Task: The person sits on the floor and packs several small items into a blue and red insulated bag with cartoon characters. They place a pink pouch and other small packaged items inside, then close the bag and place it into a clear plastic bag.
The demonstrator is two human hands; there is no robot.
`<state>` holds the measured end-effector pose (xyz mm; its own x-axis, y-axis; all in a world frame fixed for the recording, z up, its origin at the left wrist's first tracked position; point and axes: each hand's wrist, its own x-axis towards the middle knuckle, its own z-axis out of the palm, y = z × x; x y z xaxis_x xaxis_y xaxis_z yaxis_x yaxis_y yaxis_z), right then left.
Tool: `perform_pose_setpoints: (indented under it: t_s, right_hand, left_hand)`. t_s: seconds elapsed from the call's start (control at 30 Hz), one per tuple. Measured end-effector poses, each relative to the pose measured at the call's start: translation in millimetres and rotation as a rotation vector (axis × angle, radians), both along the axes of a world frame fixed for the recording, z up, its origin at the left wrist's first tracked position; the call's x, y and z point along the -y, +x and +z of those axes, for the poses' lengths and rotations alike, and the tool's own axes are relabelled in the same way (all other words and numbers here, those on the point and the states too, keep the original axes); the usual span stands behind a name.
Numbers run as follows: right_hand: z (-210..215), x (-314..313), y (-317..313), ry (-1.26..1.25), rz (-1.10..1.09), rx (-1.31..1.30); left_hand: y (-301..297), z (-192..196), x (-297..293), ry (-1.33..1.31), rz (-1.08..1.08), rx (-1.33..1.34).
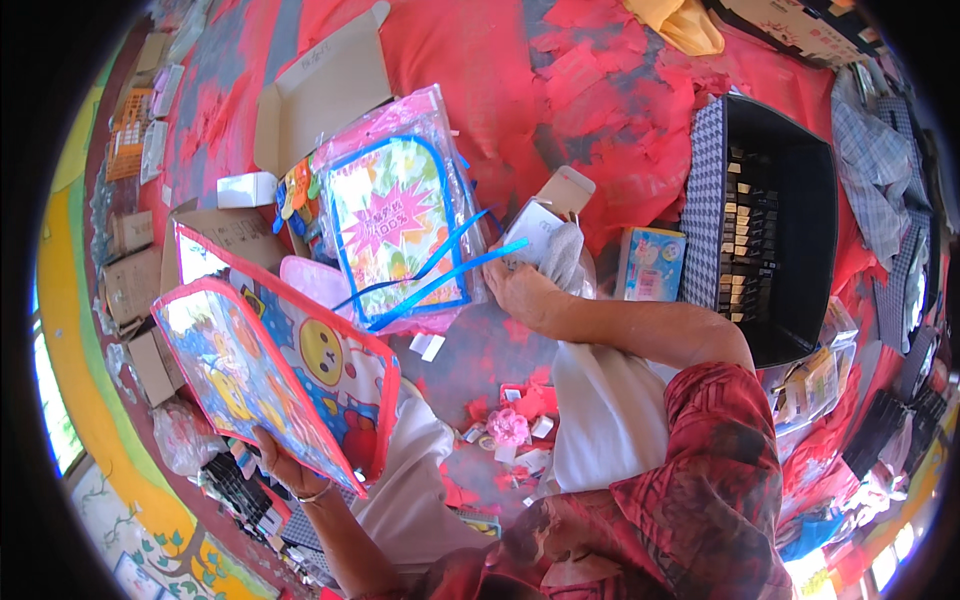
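My left hand (285, 465) grips the lower edge of a clear-fronted cartoon bag (245, 365) with red trim; it tilts and gapes over my left leg. Its inner panel (325, 355) shows a yellow bear face on blue. My right hand (520, 290) is closed at the near left side of a small white box (535, 230) with a raised flap; its fingertips are partly hidden. Beside that box lies crumpled grey wrapping (565, 255). A blue-trimmed bag in clear plastic (390, 220) lies between my hands, and blue straps (450, 265) run from it toward my right hand.
A black-lined houndstooth box (765, 230) with several gold-and-black pieces stands at right. Near it is a colourful small box (652, 265). An open cardboard box (320, 90) lies at the back. Between my legs sits a pink flower (508, 427) among small items. Worn red sheeting (480, 60) covers the floor.
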<state>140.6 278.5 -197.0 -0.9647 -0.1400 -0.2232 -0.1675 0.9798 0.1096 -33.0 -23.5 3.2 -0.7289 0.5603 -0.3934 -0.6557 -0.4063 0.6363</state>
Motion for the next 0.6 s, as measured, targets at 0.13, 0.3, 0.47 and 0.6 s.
perform_pose_setpoints:
  t_s: [0.13, 0.3, 0.47, 0.6]
  right_hand:
    - [17, 21, 17, -0.048, 0.018, 0.072]
    - [29, 40, 35, 0.014, 0.371, 0.005]
    - [3, 123, 24, -0.469, 0.443, 0.377]
    - [-16, 149, 7, -0.710, 0.472, 0.335]
  left_hand:
    - [-1, 6, 5, 0.087, 0.045, 0.061]
    - [-9, 12, 33, 0.003, 0.107, 0.025]
    - [-12, 11, 72, -0.001, 0.212, 0.072]
    - [-15, 18, 69, 0.026, 0.242, 0.041]
